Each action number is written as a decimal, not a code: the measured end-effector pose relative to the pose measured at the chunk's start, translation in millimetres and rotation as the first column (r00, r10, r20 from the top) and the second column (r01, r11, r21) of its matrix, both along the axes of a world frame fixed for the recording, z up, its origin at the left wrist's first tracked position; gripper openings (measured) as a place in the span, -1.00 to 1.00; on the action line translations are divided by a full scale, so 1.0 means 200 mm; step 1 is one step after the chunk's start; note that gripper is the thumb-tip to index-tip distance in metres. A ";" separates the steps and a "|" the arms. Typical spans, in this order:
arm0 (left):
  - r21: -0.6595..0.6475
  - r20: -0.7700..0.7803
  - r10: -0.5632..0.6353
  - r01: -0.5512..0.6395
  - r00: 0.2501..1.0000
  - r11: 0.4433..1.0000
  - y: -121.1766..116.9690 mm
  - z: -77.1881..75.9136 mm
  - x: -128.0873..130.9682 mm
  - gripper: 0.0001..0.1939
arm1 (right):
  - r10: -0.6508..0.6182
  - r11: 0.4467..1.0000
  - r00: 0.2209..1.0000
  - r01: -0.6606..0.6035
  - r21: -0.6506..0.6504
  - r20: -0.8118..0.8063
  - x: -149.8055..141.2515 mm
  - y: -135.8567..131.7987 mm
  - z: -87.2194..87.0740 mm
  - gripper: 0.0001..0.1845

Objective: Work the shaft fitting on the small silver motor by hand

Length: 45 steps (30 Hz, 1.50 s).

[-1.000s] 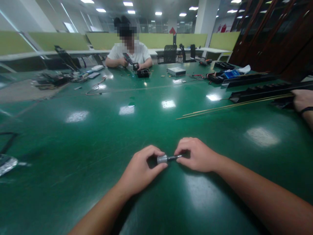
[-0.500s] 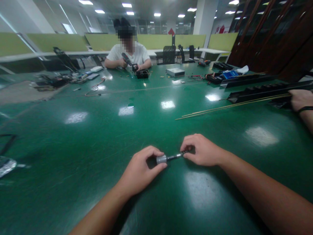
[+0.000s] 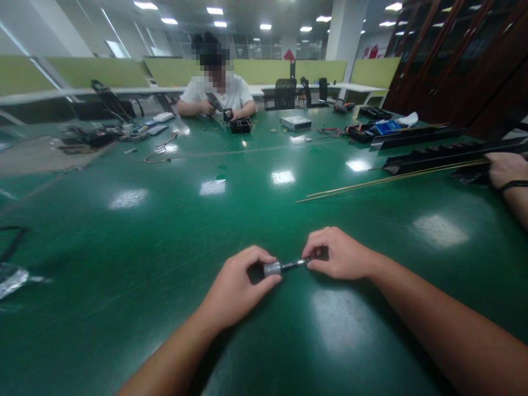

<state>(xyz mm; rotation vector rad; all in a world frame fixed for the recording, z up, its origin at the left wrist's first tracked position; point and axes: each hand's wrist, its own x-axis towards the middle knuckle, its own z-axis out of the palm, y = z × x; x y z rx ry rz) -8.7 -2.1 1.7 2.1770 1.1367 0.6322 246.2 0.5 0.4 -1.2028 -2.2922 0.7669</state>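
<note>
Just below the middle of the head view, my left hand (image 3: 241, 283) grips a short grey cylinder (image 3: 272, 269) between thumb and fingers. From the cylinder's right end runs a thin dark and silver rod (image 3: 293, 264). At the rod's far end, where spiral grooves like a drill bit's seem to show, my right hand (image 3: 336, 253) pinches it with thumb and fingertips. Cylinder and rod lie in one line, low over the green tabletop (image 3: 165, 242). The fingers partly hide both ends.
Across the table a person (image 3: 216, 91) holds a power drill (image 3: 215, 102) over a black part (image 3: 240, 125). Another person's hand (image 3: 507, 168) at right touches thin yellowish rods (image 3: 371, 180) beside black metal channels (image 3: 433, 157). A silver box (image 3: 296, 122) and electronic parts (image 3: 86, 135) lie farther back.
My right hand has shifted very slightly left along the rod, toward the cylinder. The left hand looks still. Across the table, the person's drill has tipped a little lower.
</note>
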 end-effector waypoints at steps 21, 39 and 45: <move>0.003 0.023 -0.006 0.006 1.000 1.000 0.02 -0.01 0.03 -0.83 | 0.015 0.984 0.997 -0.002 0.176 -0.071 -0.16 -0.04 -0.09 -0.90; 0.009 0.020 -0.011 0.011 1.000 1.000 0.01 -0.02 0.02 -0.84 | -0.017 0.992 0.998 0.023 0.125 -0.054 -0.13 -0.04 -0.06 -0.88; 0.008 0.020 -0.015 0.015 1.000 1.000 0.01 -0.02 0.02 -0.84 | -0.029 0.992 0.999 0.032 0.126 -0.027 -0.11 -0.04 -0.05 -0.89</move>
